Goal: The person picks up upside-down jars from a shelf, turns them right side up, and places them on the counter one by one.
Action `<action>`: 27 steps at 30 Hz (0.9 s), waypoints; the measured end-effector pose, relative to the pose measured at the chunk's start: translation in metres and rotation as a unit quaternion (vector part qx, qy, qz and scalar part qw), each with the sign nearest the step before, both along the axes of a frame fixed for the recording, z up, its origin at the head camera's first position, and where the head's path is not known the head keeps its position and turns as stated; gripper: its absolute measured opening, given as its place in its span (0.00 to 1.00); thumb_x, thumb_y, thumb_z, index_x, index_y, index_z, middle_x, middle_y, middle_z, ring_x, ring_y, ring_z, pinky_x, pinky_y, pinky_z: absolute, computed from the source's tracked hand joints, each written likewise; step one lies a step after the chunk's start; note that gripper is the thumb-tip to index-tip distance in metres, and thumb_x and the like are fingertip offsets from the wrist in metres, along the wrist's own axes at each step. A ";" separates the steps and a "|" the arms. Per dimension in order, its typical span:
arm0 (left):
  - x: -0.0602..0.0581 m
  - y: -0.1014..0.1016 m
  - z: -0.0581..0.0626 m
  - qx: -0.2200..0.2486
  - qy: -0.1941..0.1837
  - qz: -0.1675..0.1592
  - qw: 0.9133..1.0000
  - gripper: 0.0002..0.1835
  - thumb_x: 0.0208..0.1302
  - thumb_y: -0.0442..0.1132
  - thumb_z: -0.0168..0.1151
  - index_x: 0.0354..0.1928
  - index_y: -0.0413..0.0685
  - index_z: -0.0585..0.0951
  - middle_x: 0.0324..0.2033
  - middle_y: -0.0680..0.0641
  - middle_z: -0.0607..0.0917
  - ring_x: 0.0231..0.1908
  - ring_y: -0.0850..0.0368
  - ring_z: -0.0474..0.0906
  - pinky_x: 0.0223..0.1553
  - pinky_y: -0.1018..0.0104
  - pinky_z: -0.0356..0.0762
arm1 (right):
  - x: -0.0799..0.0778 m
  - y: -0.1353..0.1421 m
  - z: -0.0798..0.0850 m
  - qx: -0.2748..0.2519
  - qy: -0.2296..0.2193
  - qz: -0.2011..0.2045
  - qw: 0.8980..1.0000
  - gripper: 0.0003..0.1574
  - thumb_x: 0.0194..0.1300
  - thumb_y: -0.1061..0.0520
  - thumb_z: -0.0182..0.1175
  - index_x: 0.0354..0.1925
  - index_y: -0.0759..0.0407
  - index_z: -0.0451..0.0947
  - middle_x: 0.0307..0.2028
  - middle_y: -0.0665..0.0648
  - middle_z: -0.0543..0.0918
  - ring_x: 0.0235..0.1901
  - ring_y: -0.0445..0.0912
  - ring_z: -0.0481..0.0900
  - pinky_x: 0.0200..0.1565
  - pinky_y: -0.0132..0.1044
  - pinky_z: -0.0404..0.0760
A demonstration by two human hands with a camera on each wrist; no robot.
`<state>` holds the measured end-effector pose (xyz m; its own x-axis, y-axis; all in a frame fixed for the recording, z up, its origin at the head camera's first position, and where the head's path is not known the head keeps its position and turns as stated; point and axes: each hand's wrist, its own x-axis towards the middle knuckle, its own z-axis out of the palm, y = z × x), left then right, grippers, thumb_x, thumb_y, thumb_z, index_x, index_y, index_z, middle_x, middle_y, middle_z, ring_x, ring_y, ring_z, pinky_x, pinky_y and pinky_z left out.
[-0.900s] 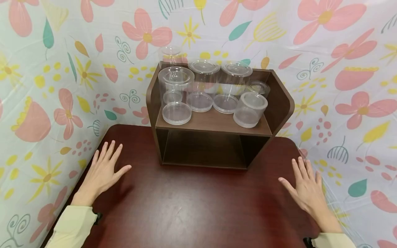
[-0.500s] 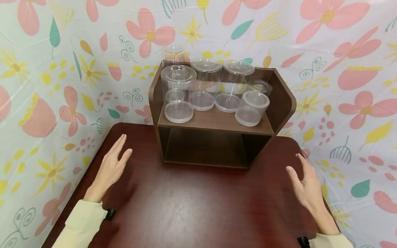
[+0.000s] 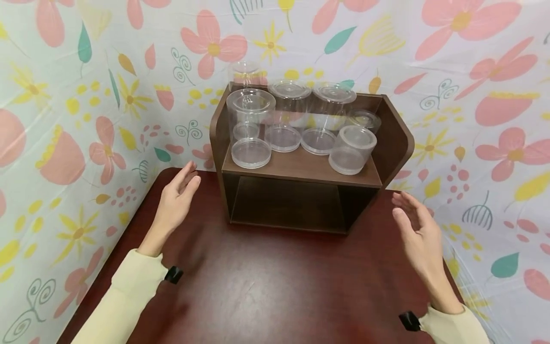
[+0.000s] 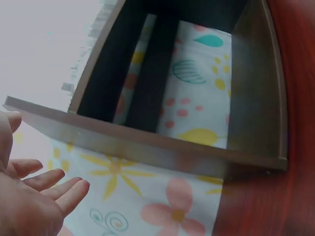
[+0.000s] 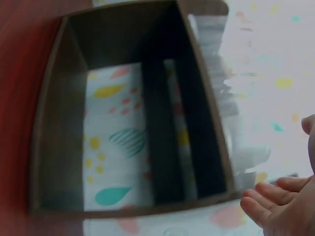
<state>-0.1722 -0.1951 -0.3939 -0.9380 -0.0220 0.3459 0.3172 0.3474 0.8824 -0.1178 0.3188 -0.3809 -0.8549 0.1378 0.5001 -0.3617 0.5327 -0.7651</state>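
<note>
Clear jars (image 3: 251, 154) on the brown shelf (image 3: 301, 167), far middle of the table (image 3: 266, 277)
On my feed the left hand (image 3: 174, 203) hangs left of the shelf and the right hand (image 3: 423, 239) to its right, each relaxed and holding nothing, fingers loosely curved, thumb standing apart.

Pale glare on the tabletop (image 3: 253, 291)

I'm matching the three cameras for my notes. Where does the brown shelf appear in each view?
Head: upper middle, the brown shelf facing the camera.
Left wrist: the brown shelf, turned sideways, fills the upper middle and reaches right.
Right wrist: the brown shelf, turned sideways, runs left to centre.
Shared landmark: the dark red table, seen at the left wrist view's right edge and the right wrist view's left.
</note>
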 end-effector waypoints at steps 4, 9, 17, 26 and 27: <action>-0.008 0.007 0.008 0.018 0.003 -0.002 1.000 0.32 0.79 0.42 0.57 0.78 0.42 0.63 0.72 0.40 0.72 0.70 0.44 0.70 0.69 0.63 0.69 | -0.009 -0.016 0.016 -0.024 0.015 0.028 0.999 0.28 0.75 0.66 0.59 0.70 0.64 0.72 0.60 0.52 0.82 0.61 0.38 0.79 0.59 0.23 0.74; -0.019 0.015 0.015 0.028 0.004 -0.018 0.999 0.33 0.78 0.42 0.59 0.78 0.41 0.63 0.71 0.41 0.73 0.70 0.44 0.70 0.69 0.57 0.69 | -0.019 -0.028 0.032 -0.052 0.013 0.047 0.997 0.30 0.74 0.66 0.60 0.70 0.68 0.69 0.63 0.57 0.80 0.62 0.42 0.78 0.61 0.25 0.74; -0.033 0.027 0.021 0.001 -0.017 -0.031 0.999 0.35 0.76 0.44 0.61 0.79 0.45 0.62 0.72 0.40 0.72 0.69 0.43 0.72 0.69 0.45 0.69 | -0.036 -0.036 0.049 -0.060 0.004 0.050 0.997 0.36 0.72 0.65 0.63 0.73 0.69 0.65 0.65 0.63 0.76 0.64 0.46 0.76 0.65 0.31 0.73; -0.044 0.038 0.025 -0.004 -0.026 -0.025 0.999 0.35 0.75 0.45 0.63 0.78 0.44 0.65 0.68 0.37 0.76 0.65 0.41 0.76 0.64 0.47 0.75 | -0.056 -0.049 0.059 -0.046 -0.003 0.050 0.998 0.40 0.72 0.60 0.64 0.74 0.70 0.61 0.68 0.69 0.71 0.68 0.51 0.72 0.69 0.35 0.70; -0.045 0.038 0.024 -0.004 -0.025 -0.025 0.999 0.34 0.75 0.45 0.63 0.78 0.45 0.66 0.67 0.38 0.76 0.65 0.42 0.76 0.64 0.47 0.75 | -0.057 -0.051 0.060 -0.043 -0.005 0.049 0.998 0.40 0.72 0.59 0.64 0.74 0.70 0.61 0.69 0.69 0.71 0.68 0.52 0.72 0.69 0.36 0.69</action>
